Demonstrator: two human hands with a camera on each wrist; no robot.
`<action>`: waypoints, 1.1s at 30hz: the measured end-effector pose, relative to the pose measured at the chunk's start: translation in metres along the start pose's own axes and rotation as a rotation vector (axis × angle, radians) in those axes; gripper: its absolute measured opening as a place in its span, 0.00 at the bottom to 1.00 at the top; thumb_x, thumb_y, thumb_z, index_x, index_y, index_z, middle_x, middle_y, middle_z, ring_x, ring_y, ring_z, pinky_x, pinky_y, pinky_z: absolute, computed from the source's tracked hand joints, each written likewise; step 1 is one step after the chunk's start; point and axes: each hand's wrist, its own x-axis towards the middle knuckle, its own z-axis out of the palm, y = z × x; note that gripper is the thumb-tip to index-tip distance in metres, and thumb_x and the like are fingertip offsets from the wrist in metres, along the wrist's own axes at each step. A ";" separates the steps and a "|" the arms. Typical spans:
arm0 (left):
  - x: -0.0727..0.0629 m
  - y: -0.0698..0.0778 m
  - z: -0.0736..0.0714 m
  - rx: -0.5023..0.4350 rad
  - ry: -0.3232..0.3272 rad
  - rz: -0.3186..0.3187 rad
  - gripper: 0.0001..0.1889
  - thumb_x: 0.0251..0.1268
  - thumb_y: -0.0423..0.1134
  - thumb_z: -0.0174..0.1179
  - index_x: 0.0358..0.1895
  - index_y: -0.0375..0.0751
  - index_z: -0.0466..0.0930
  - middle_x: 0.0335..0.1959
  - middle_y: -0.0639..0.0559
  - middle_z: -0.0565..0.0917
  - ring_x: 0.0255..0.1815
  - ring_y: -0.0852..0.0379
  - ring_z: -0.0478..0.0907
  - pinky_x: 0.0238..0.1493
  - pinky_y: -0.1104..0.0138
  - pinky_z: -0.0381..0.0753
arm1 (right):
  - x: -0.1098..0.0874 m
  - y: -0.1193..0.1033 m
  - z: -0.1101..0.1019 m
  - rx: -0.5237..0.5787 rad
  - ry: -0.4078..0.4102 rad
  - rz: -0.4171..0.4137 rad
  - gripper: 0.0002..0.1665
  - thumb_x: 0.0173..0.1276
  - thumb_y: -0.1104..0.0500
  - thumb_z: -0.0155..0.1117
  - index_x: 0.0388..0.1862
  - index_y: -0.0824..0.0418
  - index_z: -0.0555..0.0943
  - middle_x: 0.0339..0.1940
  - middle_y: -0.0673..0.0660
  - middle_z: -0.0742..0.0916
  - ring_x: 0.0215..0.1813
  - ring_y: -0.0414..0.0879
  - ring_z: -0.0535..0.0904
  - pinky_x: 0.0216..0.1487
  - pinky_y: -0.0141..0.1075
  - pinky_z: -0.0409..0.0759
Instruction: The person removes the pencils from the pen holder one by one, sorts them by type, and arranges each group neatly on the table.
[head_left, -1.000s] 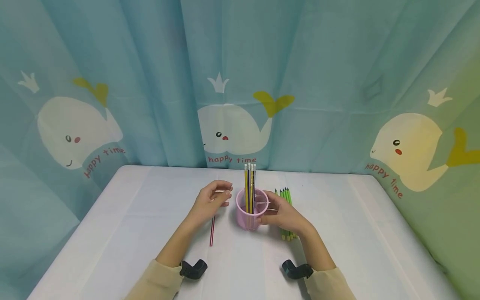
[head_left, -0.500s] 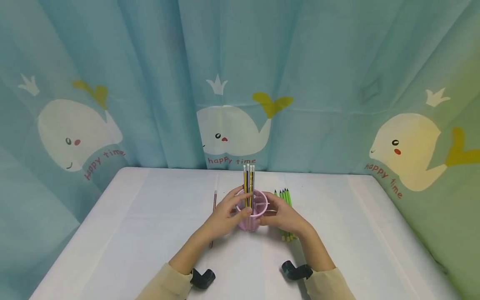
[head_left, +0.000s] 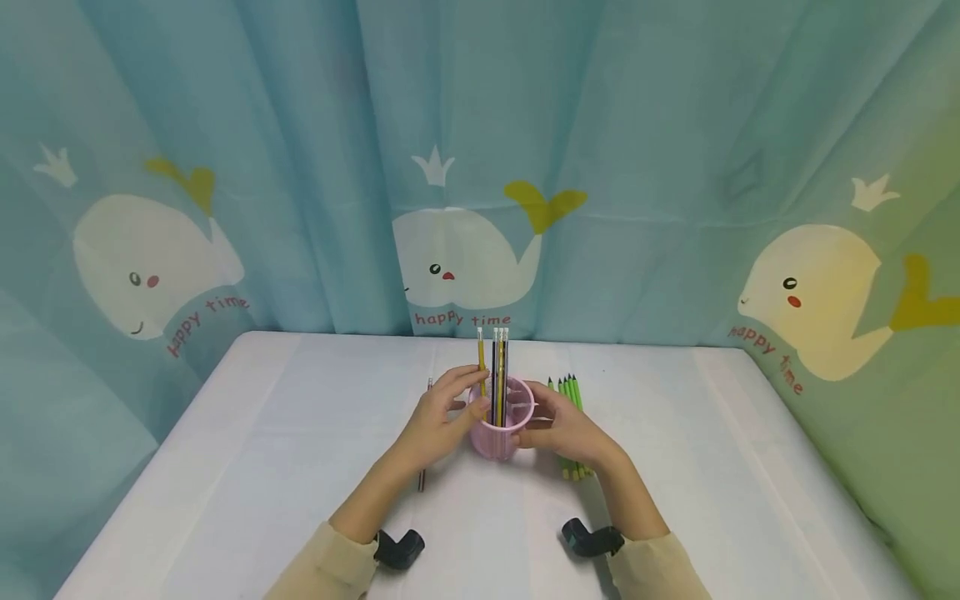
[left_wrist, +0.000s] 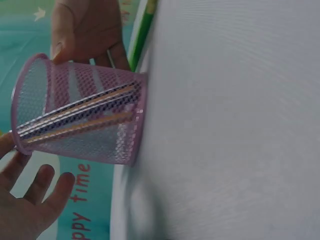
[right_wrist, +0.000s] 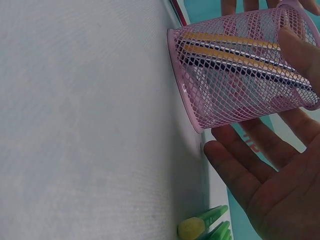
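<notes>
Pinching a slim yellow pencil (head_left: 481, 354) with the left hand (head_left: 438, 422) at the round pink mesh cup's (head_left: 492, 443) rim. Gripping the cup's side with the right hand (head_left: 568, 431).

Upright pink mesh cup (head_left: 491, 445) holds probably 4 pencils (head_left: 501, 375), yellow and dark-striped.

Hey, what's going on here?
Someone is working with pencils. The right hand holds a pink mesh cup upright on the white table, while the left hand seems to pinch a yellow pencil standing in it. Other pencils stand beside that one, and green pencils lie by the right hand.
</notes>
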 end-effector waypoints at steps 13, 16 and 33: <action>0.000 0.006 -0.018 -0.101 0.043 -0.026 0.21 0.75 0.38 0.55 0.68 0.43 0.73 0.68 0.44 0.73 0.62 0.45 0.77 0.58 0.56 0.83 | -0.001 -0.001 0.003 -0.009 0.002 -0.004 0.47 0.56 0.64 0.76 0.74 0.59 0.67 0.64 0.65 0.80 0.67 0.63 0.75 0.67 0.52 0.76; 0.001 0.008 -0.022 -0.118 0.064 -0.027 0.21 0.75 0.38 0.56 0.68 0.43 0.73 0.67 0.45 0.74 0.61 0.46 0.78 0.59 0.57 0.83 | -0.001 -0.001 0.003 -0.021 0.003 -0.006 0.47 0.56 0.64 0.77 0.74 0.59 0.67 0.64 0.65 0.80 0.67 0.62 0.75 0.67 0.52 0.76; 0.003 0.028 -0.048 -0.161 0.180 0.021 0.21 0.73 0.36 0.59 0.67 0.47 0.74 0.63 0.49 0.76 0.62 0.47 0.78 0.60 0.58 0.82 | 0.000 0.000 -0.001 -0.032 -0.002 -0.013 0.46 0.56 0.64 0.76 0.74 0.59 0.67 0.63 0.64 0.80 0.66 0.60 0.76 0.66 0.46 0.78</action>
